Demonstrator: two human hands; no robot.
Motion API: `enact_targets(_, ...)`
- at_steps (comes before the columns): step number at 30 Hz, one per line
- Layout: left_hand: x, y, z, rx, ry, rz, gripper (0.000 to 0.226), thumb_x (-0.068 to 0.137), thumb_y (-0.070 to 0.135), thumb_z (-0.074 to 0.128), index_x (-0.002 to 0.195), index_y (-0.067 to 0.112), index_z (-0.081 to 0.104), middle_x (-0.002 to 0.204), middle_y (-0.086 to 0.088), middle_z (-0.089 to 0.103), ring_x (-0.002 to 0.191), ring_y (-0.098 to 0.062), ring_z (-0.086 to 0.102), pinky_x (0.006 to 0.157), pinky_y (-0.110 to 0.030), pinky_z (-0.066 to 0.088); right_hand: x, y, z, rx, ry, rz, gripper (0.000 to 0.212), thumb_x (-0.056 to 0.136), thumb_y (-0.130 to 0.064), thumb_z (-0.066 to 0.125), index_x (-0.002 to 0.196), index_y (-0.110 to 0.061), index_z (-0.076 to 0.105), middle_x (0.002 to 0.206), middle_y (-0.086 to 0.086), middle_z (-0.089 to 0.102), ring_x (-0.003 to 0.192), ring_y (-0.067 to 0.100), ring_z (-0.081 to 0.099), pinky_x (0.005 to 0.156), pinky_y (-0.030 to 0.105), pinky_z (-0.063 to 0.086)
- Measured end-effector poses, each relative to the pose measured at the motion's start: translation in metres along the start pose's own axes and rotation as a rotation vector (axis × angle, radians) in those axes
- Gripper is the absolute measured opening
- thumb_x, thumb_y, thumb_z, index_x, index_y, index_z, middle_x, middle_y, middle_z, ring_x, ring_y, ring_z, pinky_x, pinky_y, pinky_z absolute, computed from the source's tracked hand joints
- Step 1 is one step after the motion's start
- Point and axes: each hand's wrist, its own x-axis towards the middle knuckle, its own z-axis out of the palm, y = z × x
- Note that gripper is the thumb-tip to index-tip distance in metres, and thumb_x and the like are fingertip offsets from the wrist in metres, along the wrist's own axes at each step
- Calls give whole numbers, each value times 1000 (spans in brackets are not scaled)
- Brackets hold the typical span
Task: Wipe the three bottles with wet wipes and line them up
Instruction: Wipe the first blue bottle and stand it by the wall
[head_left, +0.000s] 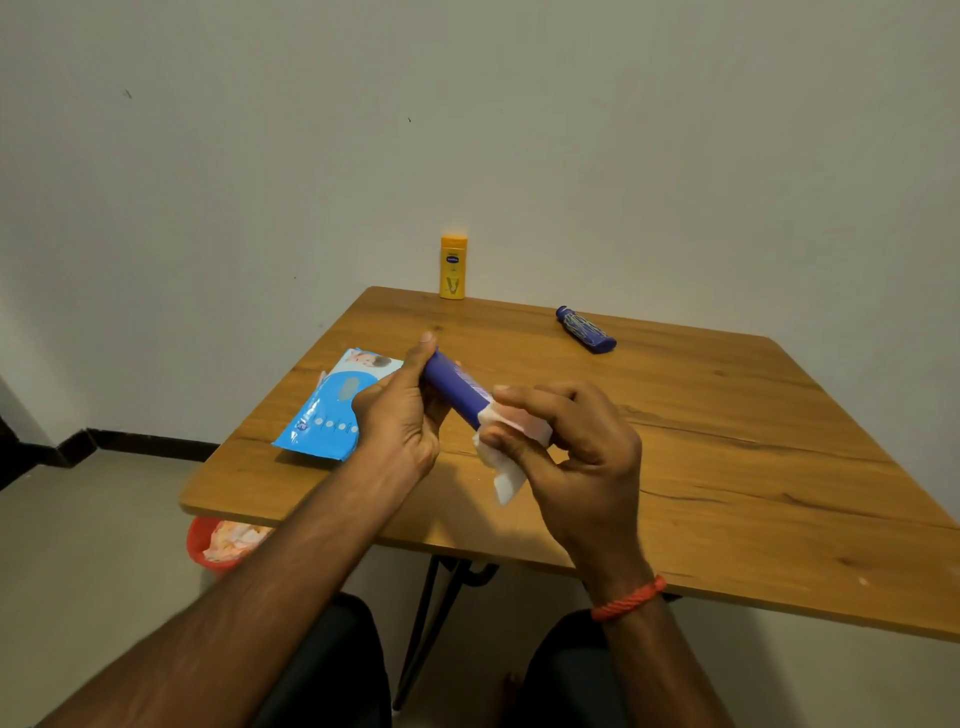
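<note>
Left hand (400, 410) grips the far end of a blue bottle (452, 387) held above the tabletop (727, 467); right hand (566, 441) pinches a white wet wipe (511, 467) around its near end. Yellow bottle (453, 267) stands upright at the far edge; second blue bottle (586, 329) lies near that edge. Wipes pack (332, 410) lies by the left edge.

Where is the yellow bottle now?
In the head view, the yellow bottle stands upright at the far edge of the table, left of the lying blue bottle.
</note>
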Motion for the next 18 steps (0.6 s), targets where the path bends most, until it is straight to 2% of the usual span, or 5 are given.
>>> enact_targets(3, -5, -3, 2, 46, 1, 25, 65, 65, 24, 89, 118, 12, 53, 111, -15, 69, 96, -27, 73, 83, -48, 61, -1, -2, 9, -99, -6, -30, 25, 86, -29, 72, 106, -15, 74, 95, 4, 64, 89, 9, 58, 73, 15, 45)
enact_targets(8, -7, 5, 3, 6, -51, 47, 47, 69, 16, 87, 103, 13, 56, 112, -16, 68, 99, -27, 72, 70, -38, 63, -17, 16, 3, -79, 69, 35, 22, 85, -25, 74, 101, -11, 76, 96, 6, 66, 92, 15, 62, 74, 24, 51)
enact_targets(13, -6, 7, 3, -3, -40, 25, 46, 72, 13, 86, 103, 15, 53, 108, -15, 68, 100, -26, 72, 79, -45, 63, -38, 30, -5, 57, 100, 105, 29, 75, -13, 81, 102, -7, 72, 102, 6, 68, 101, 20, 64, 82, 33, 54)
enact_targets(15, -7, 6, 4, -14, -46, -7, 49, 71, 12, 86, 106, 15, 52, 107, -14, 68, 100, -26, 72, 78, -46, 63, -37, 32, -3, 125, 109, 153, 30, 74, -13, 81, 101, -10, 71, 103, 5, 68, 102, 22, 64, 83, 31, 54)
enact_targets(18, -6, 2, 3, -35, -46, -45, 59, 70, 13, 85, 117, 14, 49, 104, -13, 68, 98, -27, 72, 76, -46, 63, -33, 34, 2, 398, 148, 346, 29, 72, -11, 80, 99, -11, 68, 101, -1, 68, 103, 20, 64, 82, 24, 55)
